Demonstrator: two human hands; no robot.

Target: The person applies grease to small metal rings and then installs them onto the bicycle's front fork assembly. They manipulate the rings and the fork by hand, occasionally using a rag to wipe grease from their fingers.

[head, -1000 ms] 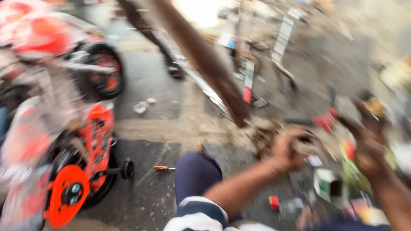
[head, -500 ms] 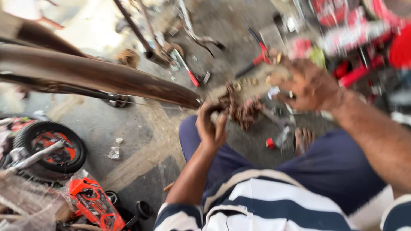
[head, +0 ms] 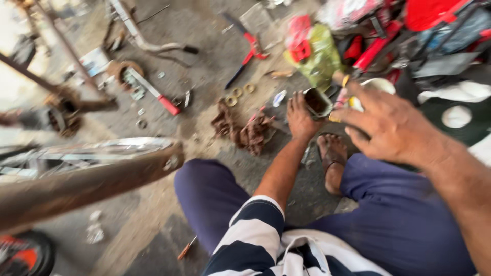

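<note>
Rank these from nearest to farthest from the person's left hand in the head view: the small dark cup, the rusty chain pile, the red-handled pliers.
Left hand:
1. Small dark cup, at its fingertips.
2. Rusty chain pile, just left of it.
3. Red-handled pliers, farther up the floor.

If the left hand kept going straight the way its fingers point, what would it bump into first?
Most likely the small dark open container right at the left hand fingertips; it seems to touch it already. Beyond it lies a crumpled green bag. Blur makes depth uncertain.

Roadside repair workshop; pliers (head: 247, 55), rusty chain (head: 244, 131), tyre (head: 28, 254) on concrete.
</note>
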